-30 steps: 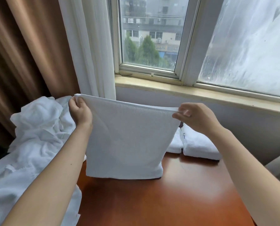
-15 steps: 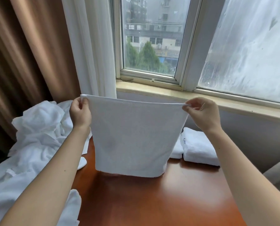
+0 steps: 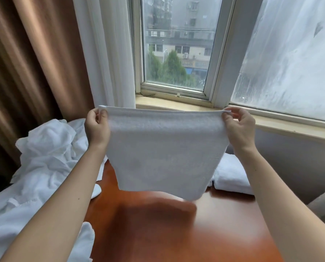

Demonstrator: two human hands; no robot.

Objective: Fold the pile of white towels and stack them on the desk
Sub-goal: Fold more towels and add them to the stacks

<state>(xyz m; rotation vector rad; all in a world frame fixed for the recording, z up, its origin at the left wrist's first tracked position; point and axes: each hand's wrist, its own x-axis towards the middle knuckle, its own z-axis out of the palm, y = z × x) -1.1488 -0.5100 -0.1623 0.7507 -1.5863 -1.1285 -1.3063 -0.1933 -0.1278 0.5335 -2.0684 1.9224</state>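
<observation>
This is looking like a hotel room or a bedroom. Heavy brown drapes (image 3: 35, 72) and a white sheer curtain (image 3: 110, 53) are hanging beside a window (image 3: 212, 53) that is looking out on city buildings (image 3: 186, 35) and trees (image 3: 173, 67). A polished wooden tabletop (image 3: 176, 233) is standing below the sill (image 3: 176, 103). A pile of white towels (image 3: 44, 157) is lying heaped at its left side, and folded towels (image 3: 231, 176) are sitting at its far right.

I've raised the towel (image 3: 165, 152) over the last second: its bottom edge, which sat on the desk (image 3: 176, 233), now hangs clear above the wood. My left hand (image 3: 96, 127) and right hand (image 3: 237, 129) have gone up and spread wider, pulling the top edge straight
</observation>
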